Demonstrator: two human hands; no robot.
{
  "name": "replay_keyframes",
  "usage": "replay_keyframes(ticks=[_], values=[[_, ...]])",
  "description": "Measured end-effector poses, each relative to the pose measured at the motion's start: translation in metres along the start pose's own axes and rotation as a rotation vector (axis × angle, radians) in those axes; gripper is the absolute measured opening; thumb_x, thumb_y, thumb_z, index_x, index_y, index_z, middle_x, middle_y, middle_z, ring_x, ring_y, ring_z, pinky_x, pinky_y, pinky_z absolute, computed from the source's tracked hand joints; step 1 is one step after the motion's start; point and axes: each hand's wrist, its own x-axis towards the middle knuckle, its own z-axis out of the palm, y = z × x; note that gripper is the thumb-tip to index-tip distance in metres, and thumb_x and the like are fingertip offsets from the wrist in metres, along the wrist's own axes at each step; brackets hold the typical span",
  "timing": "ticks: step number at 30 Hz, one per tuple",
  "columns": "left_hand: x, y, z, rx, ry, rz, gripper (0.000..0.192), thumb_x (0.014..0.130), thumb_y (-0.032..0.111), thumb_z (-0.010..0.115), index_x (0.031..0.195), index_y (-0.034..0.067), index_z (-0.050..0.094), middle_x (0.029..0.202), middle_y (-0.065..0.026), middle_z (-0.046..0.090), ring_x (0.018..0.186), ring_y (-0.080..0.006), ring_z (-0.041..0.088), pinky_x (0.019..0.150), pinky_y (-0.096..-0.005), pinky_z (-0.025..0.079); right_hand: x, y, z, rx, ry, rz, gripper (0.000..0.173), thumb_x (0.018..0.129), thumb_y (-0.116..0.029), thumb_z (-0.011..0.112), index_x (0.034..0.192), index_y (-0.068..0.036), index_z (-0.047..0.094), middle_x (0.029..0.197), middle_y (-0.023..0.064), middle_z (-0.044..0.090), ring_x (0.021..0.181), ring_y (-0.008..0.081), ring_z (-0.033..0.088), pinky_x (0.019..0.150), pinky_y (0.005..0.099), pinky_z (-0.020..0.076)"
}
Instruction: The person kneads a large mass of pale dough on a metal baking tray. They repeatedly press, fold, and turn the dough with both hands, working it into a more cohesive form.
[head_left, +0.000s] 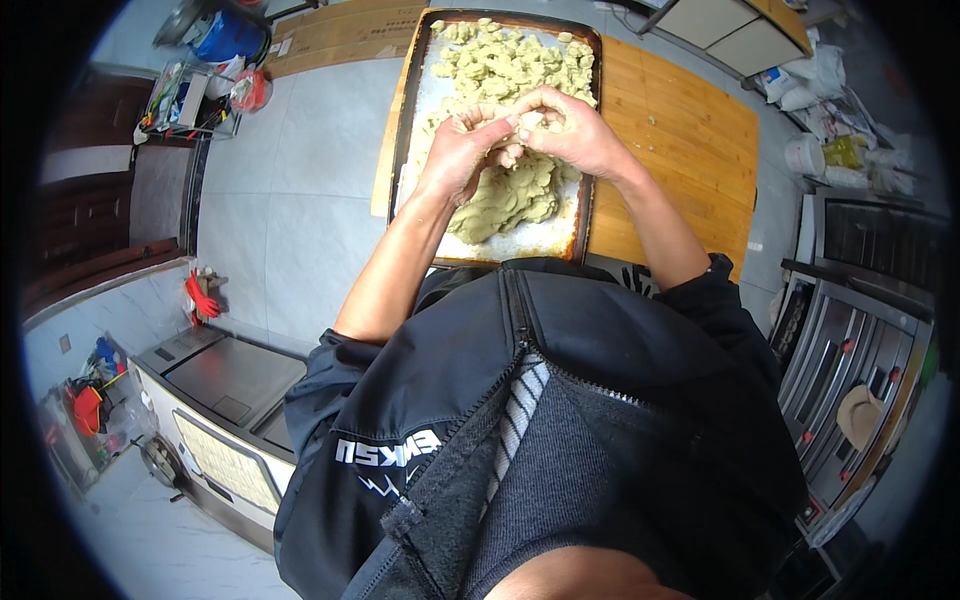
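A dark-rimmed metal baking tray (589, 225) lies on a wooden board. Small torn lumps of pale green dough (517, 64) cover its far part, and a large mass of the same dough (510, 202) sits in its near part. Above the mass, my left hand (469, 146) and my right hand (574, 131) meet, fingertips close together. Both grip pieces of dough (531, 122) between thumb and fingers. Bits of dough stick to the fingers. Part of the tray's middle is hidden behind the hands.
The wooden board (675, 135) extends to the right of the tray, with small crumbs on it. Flattened cardboard (345, 37) lies on the tiled floor beyond. A wire rack (187, 105) stands at the upper left, a steel-topped appliance (232, 379) at the lower left, a metal oven (847, 390) at the right.
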Motion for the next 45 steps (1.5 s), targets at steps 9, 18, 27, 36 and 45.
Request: replay_keyframes(ticks=[9,18,27,36,45], values=[[0.0,0.007,-0.007,-0.33,-0.016,0.012,0.018,0.089,0.005,0.057,0.105,-0.003,0.055,0.097,-0.0126,0.061,0.093,-0.0227,0.063,0.087,-0.0337,0.055,-0.001,0.005,-0.018,-0.025,0.152,0.143,0.016,0.092,-0.021,0.058,0.098,-0.005,0.058,0.091,0.0005,0.055,0.084,0.0097,0.055,0.075,0.0241,0.0485],[0.012,-0.001,-0.007,0.059,0.053,0.064,0.015,0.092,0.015,0.058,0.098,0.002,0.055,0.079,-0.0067,0.063,0.064,-0.0137,0.061,0.053,-0.0234,0.047,0.006,0.003,0.012,0.006,0.034,-0.057,0.029,0.088,-0.008,0.061,0.114,-0.002,0.051,0.097,0.007,0.06,0.09,0.0118,0.061,0.076,0.0251,0.0491],[0.016,0.001,-0.021,-0.412,0.124,-0.074,0.014,0.089,0.003,0.047,0.1,-0.004,0.053,0.098,-0.0195,0.06,0.087,-0.0313,0.063,0.077,-0.0357,0.057,0.025,0.05,-0.021,0.237,0.45,0.295,0.031,0.095,-0.021,0.054,0.114,0.003,0.053,0.107,0.0063,0.06,0.1,0.0123,0.057,0.078,0.0277,0.0506],[0.022,0.003,-0.067,-0.242,0.352,-0.028,0.019,0.093,0.011,0.043,0.105,0.0,0.055,0.081,-0.0075,0.06,0.068,-0.0143,0.058,0.058,-0.0241,0.048,0.063,0.076,-0.08,0.523,0.637,0.451,0.051,0.098,-0.015,0.043,0.14,0.003,0.02,0.136,0.0287,0.033,0.112,0.0353,0.055,0.095,0.0355,0.0518],[0.027,0.012,-0.085,-0.162,0.366,0.049,0.024,0.095,0.013,0.051,0.114,-0.001,0.053,0.081,-0.0068,0.06,0.062,-0.0127,0.056,0.057,-0.0228,0.046,0.109,0.091,-0.043,-0.245,0.201,0.499,0.031,0.097,-0.015,0.045,0.126,-0.007,0.054,0.124,0.0135,0.058,0.113,0.0205,0.057,0.099,0.0301,0.0459]])
